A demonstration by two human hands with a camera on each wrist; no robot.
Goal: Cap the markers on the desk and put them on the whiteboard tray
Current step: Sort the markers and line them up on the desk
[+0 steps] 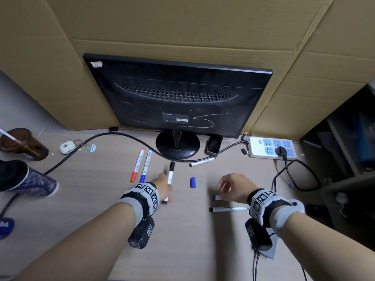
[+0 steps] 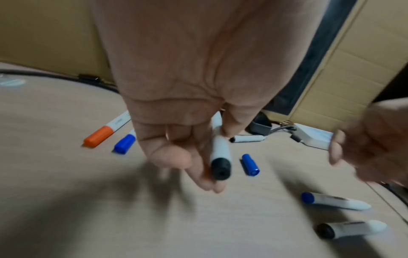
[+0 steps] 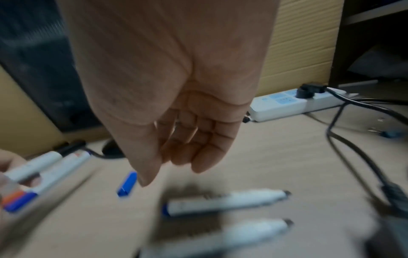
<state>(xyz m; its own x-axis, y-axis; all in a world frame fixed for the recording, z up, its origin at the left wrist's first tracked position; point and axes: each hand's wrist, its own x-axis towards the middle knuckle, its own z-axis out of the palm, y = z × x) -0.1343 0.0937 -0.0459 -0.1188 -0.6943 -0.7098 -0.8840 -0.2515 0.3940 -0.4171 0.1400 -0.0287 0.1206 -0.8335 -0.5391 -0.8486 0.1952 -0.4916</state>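
Observation:
My left hand (image 1: pixel 165 186) pinches a white marker with a black cap (image 1: pixel 170 177), its black butt end facing the left wrist view (image 2: pixel 219 153). Beside it on the desk lies a loose blue cap (image 1: pixel 193 182) (image 2: pixel 250 165). My right hand (image 1: pixel 227 185) (image 3: pixel 176 157) hovers with loosely curled fingers, holding nothing, just above an uncapped blue-ended marker (image 1: pixel 218 197) (image 3: pixel 223 202). An uncapped black-ended marker (image 1: pixel 229 209) (image 3: pixel 220 232) lies nearer me. A capped red marker (image 1: pixel 137 165) and a capped blue marker (image 1: pixel 146 165) lie side by side at left. Another black marker (image 1: pixel 203 161) rests by the monitor base. No whiteboard tray is in view.
A black monitor (image 1: pixel 178 96) on a round stand stands at the back, against cardboard. A black cable (image 1: pixel 113 134) crosses the desk. A white power strip (image 1: pixel 272 148) with a plugged cord sits at right. Cups (image 1: pixel 24 142) and a keychain (image 1: pixel 68 147) are at left.

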